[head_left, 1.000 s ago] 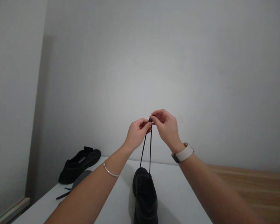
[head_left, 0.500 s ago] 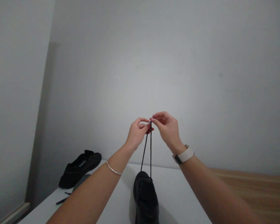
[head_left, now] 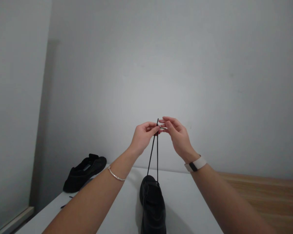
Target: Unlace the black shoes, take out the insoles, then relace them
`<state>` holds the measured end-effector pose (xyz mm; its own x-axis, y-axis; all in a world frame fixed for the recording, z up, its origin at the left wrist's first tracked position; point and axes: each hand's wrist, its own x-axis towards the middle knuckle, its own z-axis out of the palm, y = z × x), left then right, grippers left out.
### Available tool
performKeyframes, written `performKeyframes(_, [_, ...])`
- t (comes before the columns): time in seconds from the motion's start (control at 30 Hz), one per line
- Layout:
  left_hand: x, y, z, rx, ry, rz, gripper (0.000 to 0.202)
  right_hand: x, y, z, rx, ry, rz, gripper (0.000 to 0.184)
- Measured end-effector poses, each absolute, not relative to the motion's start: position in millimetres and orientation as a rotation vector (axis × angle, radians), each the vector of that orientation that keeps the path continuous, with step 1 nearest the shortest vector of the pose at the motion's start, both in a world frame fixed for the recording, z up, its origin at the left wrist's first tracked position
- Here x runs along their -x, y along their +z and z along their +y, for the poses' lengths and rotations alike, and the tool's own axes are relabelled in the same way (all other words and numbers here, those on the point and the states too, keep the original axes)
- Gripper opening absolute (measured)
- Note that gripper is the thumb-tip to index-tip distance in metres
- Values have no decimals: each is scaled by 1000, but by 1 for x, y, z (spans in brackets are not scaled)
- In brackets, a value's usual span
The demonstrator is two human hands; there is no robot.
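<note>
Your right hand (head_left: 180, 138) spreads, leaving the left hand (head_left: 142, 138) pinching the lace (head_left: 157, 156) above the shoe (head_left: 154, 204) near the desk's (head_left: 184, 190) far edge.

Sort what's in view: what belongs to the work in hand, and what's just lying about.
In the work:
the left hand, pinching the black lace
the right hand, at the lace
the near black shoe, the lace rising from it

Lying about:
the other black shoe, at the left, untouched
</note>
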<state>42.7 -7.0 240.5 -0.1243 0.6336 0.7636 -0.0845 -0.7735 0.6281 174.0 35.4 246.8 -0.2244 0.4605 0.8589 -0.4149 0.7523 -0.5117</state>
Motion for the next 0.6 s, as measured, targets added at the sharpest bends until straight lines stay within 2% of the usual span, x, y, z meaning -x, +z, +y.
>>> performKeyframes(0.07, [-42, 239, -6, -1664, 1948, 589, 19, -176, 233, 40, 28, 988, -1611, 28])
performKeyframes(0.2, [-46, 236, -4, -1687, 1914, 585, 20, -171, 211, 49, 18, 1249, -1451, 21])
performKeyframes(0.47, [-21, 219, -3, -1428, 1997, 511, 22, -199, 217, 69, -84, 1509, -1020, 13])
performKeyframes(0.6, [27, 192, -7, -1260, 2146, 615, 24, -252, 201, 95, -54, 1608, -899, 21])
